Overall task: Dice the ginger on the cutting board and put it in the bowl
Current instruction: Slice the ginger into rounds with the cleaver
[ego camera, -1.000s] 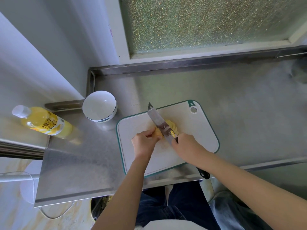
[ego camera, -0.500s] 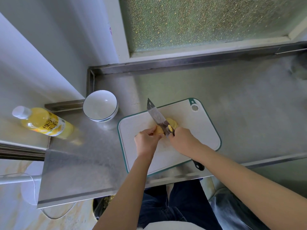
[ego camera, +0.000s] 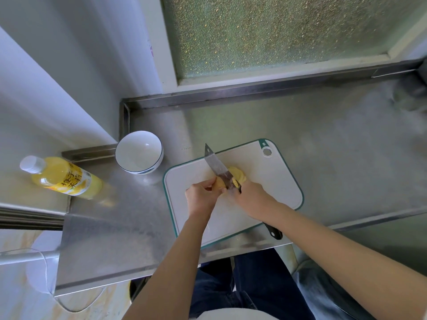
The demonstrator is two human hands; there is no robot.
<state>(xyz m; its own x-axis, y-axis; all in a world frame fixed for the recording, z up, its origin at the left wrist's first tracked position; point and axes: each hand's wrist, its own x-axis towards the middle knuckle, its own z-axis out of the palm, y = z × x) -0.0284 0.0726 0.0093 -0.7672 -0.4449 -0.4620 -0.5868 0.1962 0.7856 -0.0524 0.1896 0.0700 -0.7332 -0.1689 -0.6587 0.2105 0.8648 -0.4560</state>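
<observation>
Clearly we are in the cutting step, and nothing is in the bowl (ego camera: 138,151) yet. Our left hand (ego camera: 200,200) pinches the uncut lump of ginger (ego camera: 219,182) with curled fingertips near the middle of the cutting board (ego camera: 273,181). Our right hand (ego camera: 251,196) is closed around the handle of the knife (ego camera: 216,167), whose blade points to eleven o'clock and lies against the ginger just beside the left fingertips. At one o'clock from the lump lies a small heap of yellow slices (ego camera: 238,173), touching the blade; how many slices, we cannot tell. For the next move we judge that the blade must come down one thin slice further into the lump, with the fingertips drawn back. Later the slices will need cross cuts before they become dice. We count one knife, one board, one bowl at ten o'clock from the board, one bottle (ego camera: 62,178) at nine o'clock from the bowl, and two hands.
</observation>
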